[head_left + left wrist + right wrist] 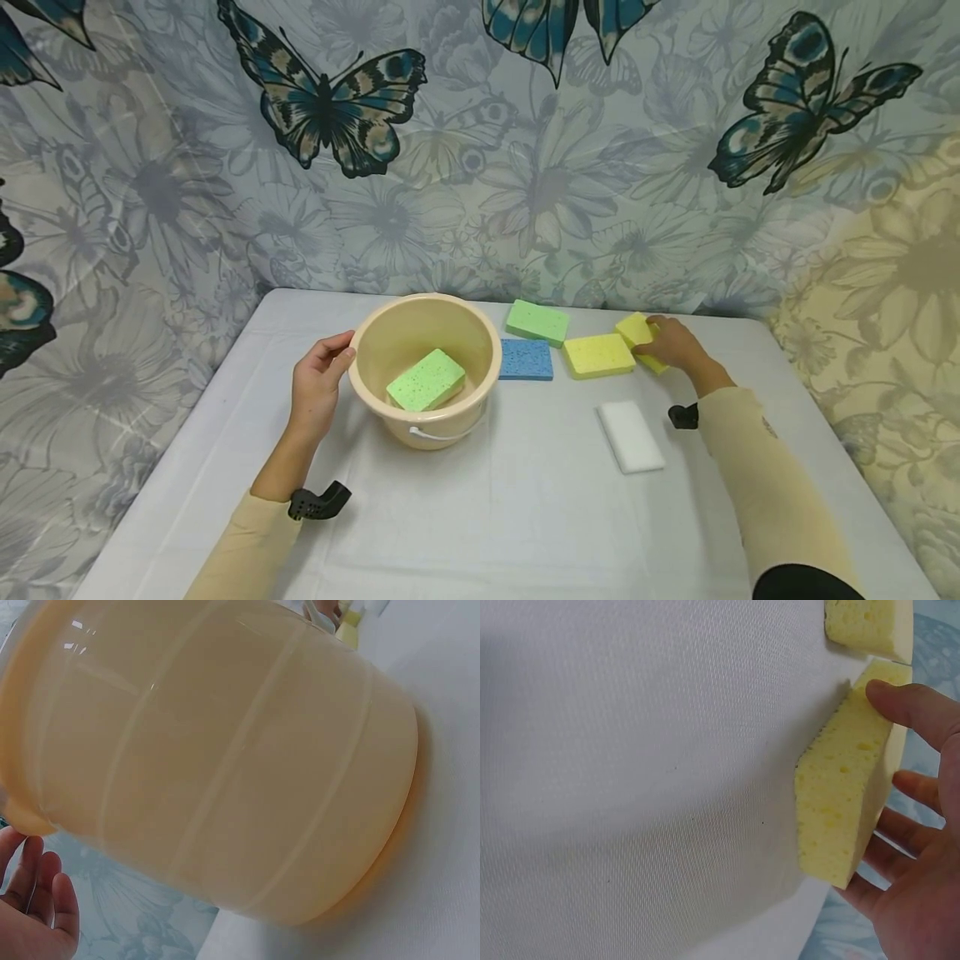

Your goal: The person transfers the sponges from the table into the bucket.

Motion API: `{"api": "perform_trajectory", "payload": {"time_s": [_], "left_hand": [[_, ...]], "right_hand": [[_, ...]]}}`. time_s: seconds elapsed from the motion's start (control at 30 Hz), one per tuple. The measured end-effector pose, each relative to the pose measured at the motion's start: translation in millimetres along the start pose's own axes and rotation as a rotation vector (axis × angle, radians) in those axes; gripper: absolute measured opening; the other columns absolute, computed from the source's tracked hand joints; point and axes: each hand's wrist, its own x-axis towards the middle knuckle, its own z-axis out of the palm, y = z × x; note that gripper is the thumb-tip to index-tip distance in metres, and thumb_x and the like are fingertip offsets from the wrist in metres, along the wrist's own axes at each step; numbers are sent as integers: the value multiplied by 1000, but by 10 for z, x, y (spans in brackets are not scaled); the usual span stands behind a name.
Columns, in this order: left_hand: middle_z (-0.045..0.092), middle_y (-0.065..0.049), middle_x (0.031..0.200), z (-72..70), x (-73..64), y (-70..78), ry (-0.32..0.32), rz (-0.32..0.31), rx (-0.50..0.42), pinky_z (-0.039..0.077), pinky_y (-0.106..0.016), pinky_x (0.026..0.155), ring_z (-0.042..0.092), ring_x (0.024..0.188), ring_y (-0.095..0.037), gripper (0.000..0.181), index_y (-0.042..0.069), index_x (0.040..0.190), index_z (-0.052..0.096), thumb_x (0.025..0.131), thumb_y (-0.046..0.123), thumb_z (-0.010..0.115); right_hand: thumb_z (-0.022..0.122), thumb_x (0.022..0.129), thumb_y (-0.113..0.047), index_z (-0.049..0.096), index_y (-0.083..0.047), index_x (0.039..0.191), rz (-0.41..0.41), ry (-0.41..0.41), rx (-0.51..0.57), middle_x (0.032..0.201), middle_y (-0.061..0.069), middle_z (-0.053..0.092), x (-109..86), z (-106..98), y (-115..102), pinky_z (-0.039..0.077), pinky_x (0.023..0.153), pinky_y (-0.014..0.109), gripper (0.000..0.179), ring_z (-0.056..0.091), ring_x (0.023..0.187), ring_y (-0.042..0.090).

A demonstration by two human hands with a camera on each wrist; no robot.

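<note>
A cream bucket point(408, 323) stands at the left-middle of the table, a green sponge point(426, 381) lying inside it. My left hand point(318, 385) pinches the bucket's left rim between thumb and fingers; the left wrist view shows mostly the bucket's ribbed wall point(225, 750), with fingertips at the rim. At the back right, my right hand point(675, 346) grips a yellow sponge point(633, 330). In the right wrist view the thumb presses one face of that sponge point(836, 791), fingers behind it, and one end appears tilted.
Beside the gripped sponge lies a second yellow sponge point(598, 357). A blue sponge point(527, 360) sits right of the bucket, partly hidden by it, with a green sponge point(537, 322) behind. Nearer me is a white sponge point(630, 437). Butterfly-patterned fabric point(480, 208) hangs behind the white table.
</note>
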Motion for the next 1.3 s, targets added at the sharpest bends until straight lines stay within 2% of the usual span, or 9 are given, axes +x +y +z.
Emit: {"api": "perform_trajectory", "payload": {"time_s": [0.33, 0.57, 0.87, 1.1, 1.3], "left_hand": [[63, 15, 107, -7, -11, 3, -14, 7, 15, 51, -9, 85, 60, 102, -1, 31, -10, 126, 54, 97, 2, 54], [62, 17, 104, -20, 16, 43, -33, 9, 83, 51, -8, 83, 59, 99, 0, 31, -10, 125, 55, 96, 1, 56], [63, 19, 101, -54, 66, 116, -54, -16, 128, 50, -8, 85, 58, 103, -1, 34, -9, 125, 55, 95, 4, 60], [63, 19, 99, -78, 50, 132, -45, -51, 140, 51, -9, 84, 59, 99, -1, 34, -9, 124, 57, 94, 5, 62], [64, 22, 98, -78, 39, 157, -44, -55, 161, 50, -9, 84, 58, 98, -1, 34, -8, 124, 58, 94, 8, 62]], "right_hand": [[63, 89, -36, 27, 15, 143, 1, 14, -21, 139, 45, 32, 27, 48, 31, 33, 108, 66, 83, 35, 127, 58], [64, 89, -36, 28, 16, 142, 14, 17, -8, 139, 44, 32, 19, 33, 32, 32, 108, 65, 82, 35, 128, 57], [63, 90, -35, 28, 14, 142, 47, 20, 5, 141, 43, 30, 0, -9, 0, 31, 109, 65, 80, 33, 130, 56], [62, 91, -34, 28, 15, 142, 56, 22, 0, 142, 43, 29, -44, -42, -13, 31, 109, 66, 79, 32, 130, 57], [61, 91, -34, 29, 14, 143, 50, 25, -3, 144, 42, 28, -69, -94, -44, 30, 109, 66, 78, 30, 131, 57]]}}
